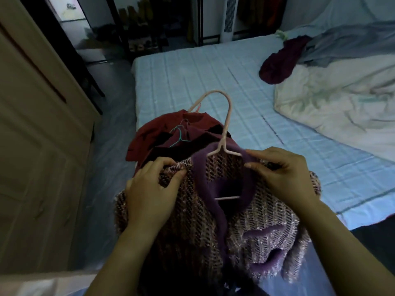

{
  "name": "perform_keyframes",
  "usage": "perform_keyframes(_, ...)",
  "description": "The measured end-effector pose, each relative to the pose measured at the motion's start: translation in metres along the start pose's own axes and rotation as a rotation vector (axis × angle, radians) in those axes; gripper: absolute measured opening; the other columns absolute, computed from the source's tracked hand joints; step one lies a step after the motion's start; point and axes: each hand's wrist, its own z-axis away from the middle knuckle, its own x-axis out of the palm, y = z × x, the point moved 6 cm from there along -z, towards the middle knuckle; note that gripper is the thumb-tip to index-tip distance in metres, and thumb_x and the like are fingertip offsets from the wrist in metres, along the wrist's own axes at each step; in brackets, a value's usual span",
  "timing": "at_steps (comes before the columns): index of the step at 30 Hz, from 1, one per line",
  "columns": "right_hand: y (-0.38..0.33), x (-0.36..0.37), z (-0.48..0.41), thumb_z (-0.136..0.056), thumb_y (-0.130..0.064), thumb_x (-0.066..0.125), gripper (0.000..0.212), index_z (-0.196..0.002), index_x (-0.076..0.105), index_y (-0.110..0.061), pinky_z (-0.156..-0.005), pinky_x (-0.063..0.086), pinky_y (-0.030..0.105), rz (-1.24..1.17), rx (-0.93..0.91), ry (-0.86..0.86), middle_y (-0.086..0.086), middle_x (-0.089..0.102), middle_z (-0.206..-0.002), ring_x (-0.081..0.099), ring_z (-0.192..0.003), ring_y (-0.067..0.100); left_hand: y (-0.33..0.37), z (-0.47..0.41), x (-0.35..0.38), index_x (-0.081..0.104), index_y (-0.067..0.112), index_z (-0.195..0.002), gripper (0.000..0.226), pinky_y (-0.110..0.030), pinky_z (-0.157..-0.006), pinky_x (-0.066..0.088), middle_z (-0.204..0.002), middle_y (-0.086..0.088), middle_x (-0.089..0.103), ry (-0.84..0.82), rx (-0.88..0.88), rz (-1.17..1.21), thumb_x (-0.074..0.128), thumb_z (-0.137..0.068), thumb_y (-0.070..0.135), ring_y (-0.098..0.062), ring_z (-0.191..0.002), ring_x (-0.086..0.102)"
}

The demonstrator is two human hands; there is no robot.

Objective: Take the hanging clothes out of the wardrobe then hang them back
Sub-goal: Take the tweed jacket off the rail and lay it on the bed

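Note:
A purple knitted cardigan [252, 223] with a plain purple collar lies on the near corner of the bed, with a pale pink hanger [226, 129] inside its neck, hook pointing away from me. My left hand [154, 189] pinches the knit at the left shoulder. My right hand [284, 174] pinches the collar and knit at the right shoulder, over the hanger's arm. Behind the cardigan lies a heap of dark red clothes [162, 137] with a thin green hanger [179, 135] on top.
The bed [192, 71] has a light blue checked sheet. A cream quilt [333, 99], a grey cloth and a maroon garment [280, 63] lie at its right. A beige wardrobe door [38, 124] stands at the left. A dark shelf rack and a white fan tower stand behind.

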Motion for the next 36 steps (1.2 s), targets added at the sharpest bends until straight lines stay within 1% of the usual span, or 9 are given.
perform_keyframes(4, 0.043, 0.044, -0.057, -0.071, -0.018, 0.079, 0.031, -0.101, 0.073, -0.023, -0.065, 0.041, 0.012, -0.012, 0.042, -0.103, -0.012, 0.063, -0.078, 0.058, -0.069, 0.004, -0.026, -0.058, 0.023, 0.060, 0.034, -0.094, 0.015, -0.043, -0.087, 0.043, -0.092, 0.011, 0.060, -0.019, -0.068, -0.077, 0.062, -0.083, 0.044, -0.017, -0.090, 0.059)
perform_keyframes(9, 0.106, 0.107, -0.106, -0.076, -0.021, 0.077, 0.028, -0.104, 0.073, -0.022, -0.066, 0.050, 0.030, 0.046, 0.093, -0.297, -0.002, 0.069, -0.085, 0.063, -0.076, 0.019, -0.071, -0.115, 0.077, 0.058, 0.027, -0.108, 0.028, -0.043, -0.081, 0.044, -0.100, -0.002, 0.057, -0.105, -0.144, -0.336, 0.053, -0.089, 0.047, -0.026, -0.095, 0.056)
perform_keyframes(12, 0.144, 0.141, -0.125, -0.082, -0.025, 0.071, 0.028, -0.109, 0.070, -0.022, -0.067, 0.047, 0.029, 0.116, 0.088, -0.431, 0.002, 0.070, -0.094, 0.064, -0.080, 0.022, -0.095, -0.136, 0.115, 0.054, 0.022, -0.119, 0.036, -0.043, -0.083, 0.045, -0.111, -0.006, 0.056, -0.212, -0.229, -0.458, 0.049, -0.092, 0.046, -0.028, -0.102, 0.055)
perform_keyframes(18, 0.210, 0.206, -0.128, -0.093, -0.032, 0.055, 0.042, -0.133, 0.052, -0.019, -0.090, 0.043, 0.034, 0.227, 0.103, -0.859, 0.008, 0.046, -0.137, 0.051, -0.116, 0.027, -0.117, -0.139, 0.167, 0.043, 0.022, -0.136, 0.052, -0.040, -0.091, 0.043, -0.130, -0.006, 0.052, -0.335, -0.347, -0.555, 0.037, -0.094, 0.051, -0.029, -0.115, 0.053)
perform_keyframes(22, 0.205, 0.221, -0.101, -0.095, -0.041, 0.046, 0.049, -0.138, 0.043, -0.017, -0.100, 0.038, 0.038, 0.331, -0.055, -1.011, 0.008, 0.044, -0.141, 0.043, -0.125, 0.029, -0.117, -0.102, 0.175, 0.041, 0.024, -0.139, 0.078, -0.045, -0.104, 0.036, -0.139, -0.005, 0.048, -0.300, -0.449, -0.501, 0.011, -0.081, 0.066, -0.027, -0.127, 0.045)
perform_keyframes(26, 0.180, 0.219, -0.058, -0.078, -0.066, -0.002, 0.089, -0.141, 0.038, -0.018, -0.108, 0.028, 0.044, 0.396, -0.148, -1.156, 0.007, 0.040, -0.144, 0.035, -0.131, 0.029, -0.113, -0.047, 0.159, 0.044, 0.026, -0.139, 0.077, -0.044, -0.104, 0.036, -0.139, -0.004, 0.050, -0.198, -0.568, -0.428, 0.013, -0.080, 0.067, -0.026, -0.127, 0.045)
perform_keyframes(28, 0.162, 0.215, -0.038, -0.069, -0.073, -0.016, 0.105, -0.142, 0.035, -0.018, -0.110, 0.025, 0.044, 0.391, -0.198, -1.224, 0.006, 0.038, -0.145, 0.032, -0.134, 0.027, -0.114, -0.015, 0.149, 0.043, 0.028, -0.139, 0.073, -0.045, -0.101, 0.039, -0.137, -0.002, 0.051, -0.161, -0.610, -0.403, 0.016, -0.084, 0.066, -0.025, -0.125, 0.047)
perform_keyframes(31, 0.127, 0.216, -0.014, -0.076, -0.076, -0.015, 0.104, -0.136, 0.045, -0.014, -0.104, 0.034, 0.047, 0.276, -0.238, -1.200, 0.008, 0.048, -0.137, 0.042, -0.127, 0.031, -0.114, 0.041, 0.129, 0.050, 0.026, -0.133, 0.065, -0.050, -0.098, 0.043, -0.132, -0.005, 0.057, -0.067, -0.671, -0.350, 0.023, -0.089, 0.065, -0.028, -0.122, 0.052)
perform_keyframes(36, 0.043, 0.238, 0.038, -0.091, -0.061, 0.016, 0.072, -0.129, 0.053, -0.012, -0.096, 0.044, 0.046, 0.191, -0.431, -1.231, 0.012, 0.056, -0.127, 0.053, -0.115, 0.035, -0.124, 0.128, 0.073, 0.058, 0.024, -0.125, 0.058, -0.049, -0.094, 0.048, -0.124, -0.005, 0.062, 0.105, -0.788, -0.340, 0.035, -0.086, 0.060, -0.028, -0.115, 0.058)
